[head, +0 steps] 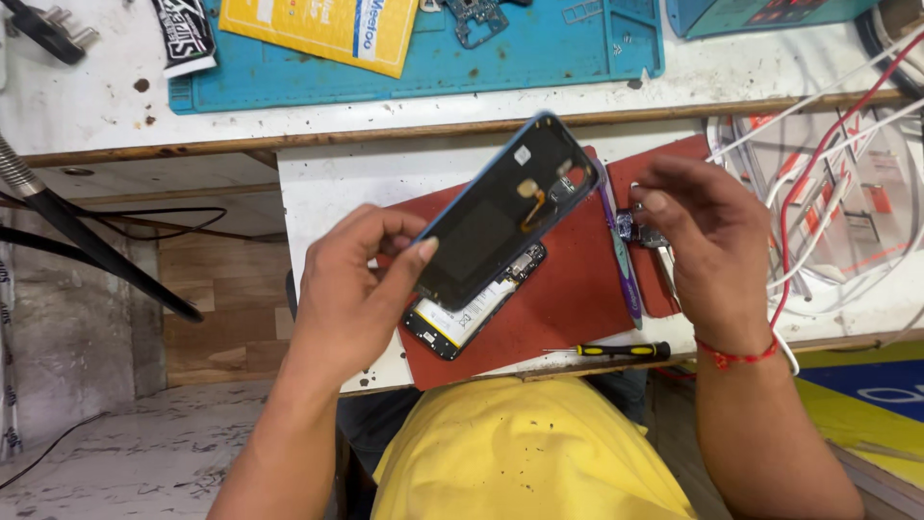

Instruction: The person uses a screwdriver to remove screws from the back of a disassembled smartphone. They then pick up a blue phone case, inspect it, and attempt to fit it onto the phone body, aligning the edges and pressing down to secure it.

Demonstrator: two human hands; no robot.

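Left hand [351,289] fingers pinched the thin, light, flexible phone back cover [500,207] by its edge; right hand [698,231] gripped a small component [630,226].

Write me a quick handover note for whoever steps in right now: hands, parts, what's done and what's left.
Left hand: holds the phone back cover lifted, inside facing up.
Right hand: pinching a small dark component; grip details unclear.
Opened phone body lies on the red mat, battery showing. Purple pry tool and yellow-handled screwdriver rest on the mat.
Done: cover is off.
Left: body still open, cover not refitted.
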